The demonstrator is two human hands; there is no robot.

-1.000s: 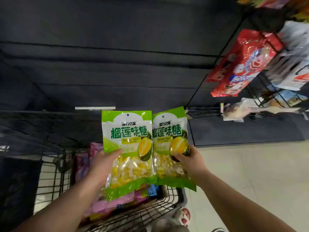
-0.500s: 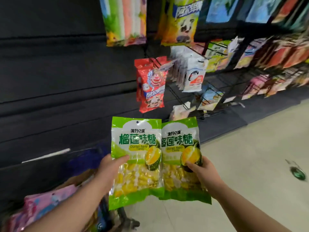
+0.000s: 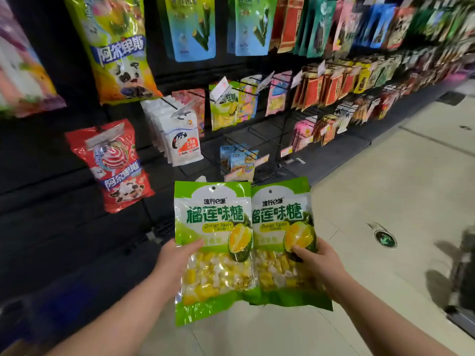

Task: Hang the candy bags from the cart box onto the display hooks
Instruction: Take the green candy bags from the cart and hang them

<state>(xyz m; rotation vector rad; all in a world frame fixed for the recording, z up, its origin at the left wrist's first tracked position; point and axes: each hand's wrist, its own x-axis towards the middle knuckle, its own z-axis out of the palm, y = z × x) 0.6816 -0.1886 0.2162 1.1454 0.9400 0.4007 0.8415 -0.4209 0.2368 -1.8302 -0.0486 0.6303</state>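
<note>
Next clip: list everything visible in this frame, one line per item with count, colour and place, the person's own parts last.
durian candy bags: two, green and yellow, held side by side at centre, hang holes up
red lollipop bag: one, red, hanging on the dark wall at left
white candy bags: a row, count unclear, white, on a hook left of centre
large cow-print bag: one, yellow-green, upper left
blue bags: two, light blue, top centre
hanging durian bags: count unclear, green and yellow, on a middle hook
display rack: one, black wire, running to the right, blurred packets along it
floor: pale tile, right
left hand: grips left bag
right hand: grips right bag
</note>
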